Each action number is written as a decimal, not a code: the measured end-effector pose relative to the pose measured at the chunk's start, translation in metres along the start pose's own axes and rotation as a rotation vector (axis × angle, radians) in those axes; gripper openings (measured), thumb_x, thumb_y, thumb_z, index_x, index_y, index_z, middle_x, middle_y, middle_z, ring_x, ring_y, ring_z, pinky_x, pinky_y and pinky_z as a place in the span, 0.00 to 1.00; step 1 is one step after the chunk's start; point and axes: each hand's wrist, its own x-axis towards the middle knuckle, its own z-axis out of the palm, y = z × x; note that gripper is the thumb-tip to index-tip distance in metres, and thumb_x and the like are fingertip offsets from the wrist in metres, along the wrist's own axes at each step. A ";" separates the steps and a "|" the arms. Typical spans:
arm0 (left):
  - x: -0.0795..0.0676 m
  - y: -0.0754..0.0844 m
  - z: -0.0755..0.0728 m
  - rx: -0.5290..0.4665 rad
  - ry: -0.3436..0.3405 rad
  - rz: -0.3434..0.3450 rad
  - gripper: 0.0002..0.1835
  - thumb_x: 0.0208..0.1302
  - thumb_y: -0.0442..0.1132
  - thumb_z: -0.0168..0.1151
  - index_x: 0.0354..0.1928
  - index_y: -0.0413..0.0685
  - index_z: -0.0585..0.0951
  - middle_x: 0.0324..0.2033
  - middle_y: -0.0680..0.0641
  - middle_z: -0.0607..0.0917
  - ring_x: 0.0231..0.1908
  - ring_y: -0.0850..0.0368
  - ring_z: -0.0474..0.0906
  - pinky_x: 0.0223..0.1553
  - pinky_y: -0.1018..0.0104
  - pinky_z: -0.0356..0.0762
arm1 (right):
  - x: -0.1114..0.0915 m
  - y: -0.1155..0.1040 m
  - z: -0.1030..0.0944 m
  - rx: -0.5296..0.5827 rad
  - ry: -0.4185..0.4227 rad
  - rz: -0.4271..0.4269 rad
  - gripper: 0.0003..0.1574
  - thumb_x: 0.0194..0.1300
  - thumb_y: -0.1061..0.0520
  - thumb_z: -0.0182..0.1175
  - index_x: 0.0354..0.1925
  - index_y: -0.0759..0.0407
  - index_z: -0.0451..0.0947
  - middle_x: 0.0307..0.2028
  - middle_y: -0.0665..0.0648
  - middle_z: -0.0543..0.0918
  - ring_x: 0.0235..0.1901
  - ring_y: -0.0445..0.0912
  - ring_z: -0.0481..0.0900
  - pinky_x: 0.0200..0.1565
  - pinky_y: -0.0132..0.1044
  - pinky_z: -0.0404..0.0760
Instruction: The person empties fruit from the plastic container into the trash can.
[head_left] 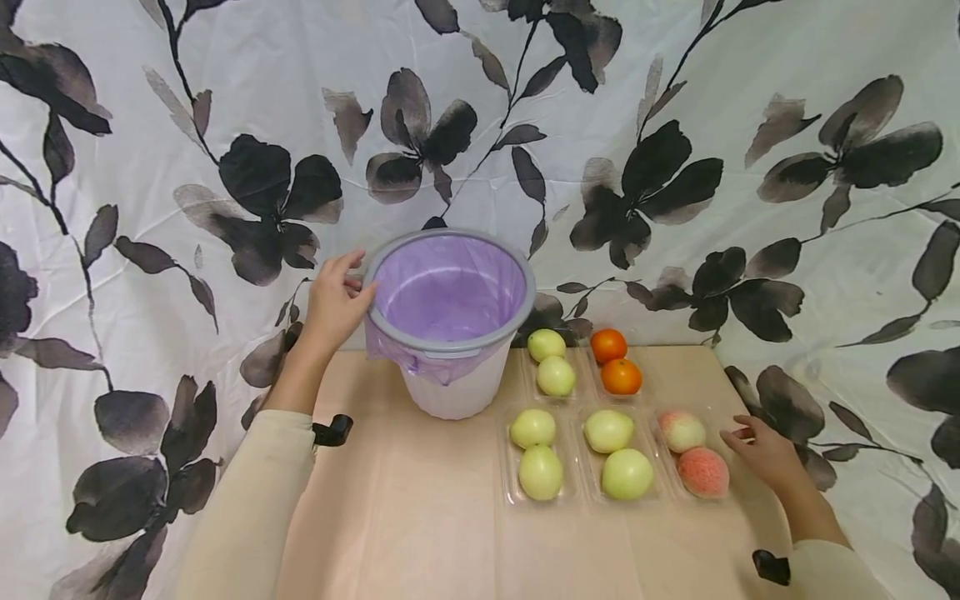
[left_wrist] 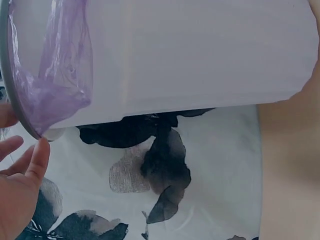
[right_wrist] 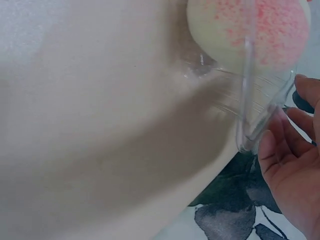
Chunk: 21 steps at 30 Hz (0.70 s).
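Observation:
A white bin [head_left: 456, 390] with a grey rim [head_left: 528, 304] and a purple bag lining [head_left: 450, 292] stands at the back of the table. At its left rim is my left hand [head_left: 335, 300], the thumb reaching the rim and the other fingers loosely bent beside it. My right hand [head_left: 767, 450] is beside the right edge of a clear plastic tray [right_wrist: 243, 120] with two peaches [head_left: 703, 472], fingers relaxed. Whether its fingertips touch the tray is hard to tell. One pink-speckled peach [right_wrist: 250, 30] shows large in the right wrist view.
Left of the peaches, clear trays hold yellow-green round fruits [head_left: 541, 472], more yellow-green fruits [head_left: 627, 474] and, behind, another green pair [head_left: 556, 376]. Two orange fruits [head_left: 621, 377] sit at the back. A floral cloth [head_left: 465, 108] hangs behind the light wooden table [head_left: 420, 517].

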 end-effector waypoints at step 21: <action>0.003 -0.003 0.002 0.031 -0.053 -0.111 0.22 0.66 0.33 0.67 0.60 0.31 0.82 0.50 0.32 0.81 0.43 0.40 0.86 0.39 0.84 0.72 | 0.004 0.004 0.008 -0.005 -0.004 -0.014 0.27 0.78 0.50 0.56 0.58 0.74 0.74 0.45 0.74 0.83 0.42 0.63 0.83 0.38 0.51 0.82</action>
